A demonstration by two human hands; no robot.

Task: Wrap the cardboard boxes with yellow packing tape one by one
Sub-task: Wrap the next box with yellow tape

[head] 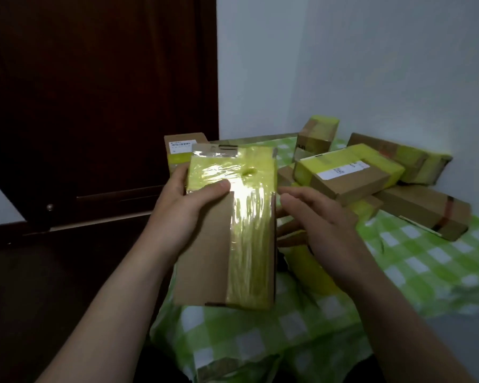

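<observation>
I hold a flat cardboard box (205, 252) up in front of me, above the table's near left part. Yellow tape (249, 239) covers its top end and runs down its right half; its lower left is bare cardboard. My left hand (186, 208) grips the box's left edge, thumb across the front. My right hand (315, 214) hovers at the box's right edge with relaxed fingers and holds nothing. A yellow roll-like shape (310, 269) lies under my right hand, mostly hidden.
A green-and-white checked cloth (415, 261) covers the table. Several boxes, some partly taped yellow, are piled at the back right (351, 175). Another labelled box (181, 150) stands behind the held one. A dark wooden door (94, 106) fills the left; white walls meet behind.
</observation>
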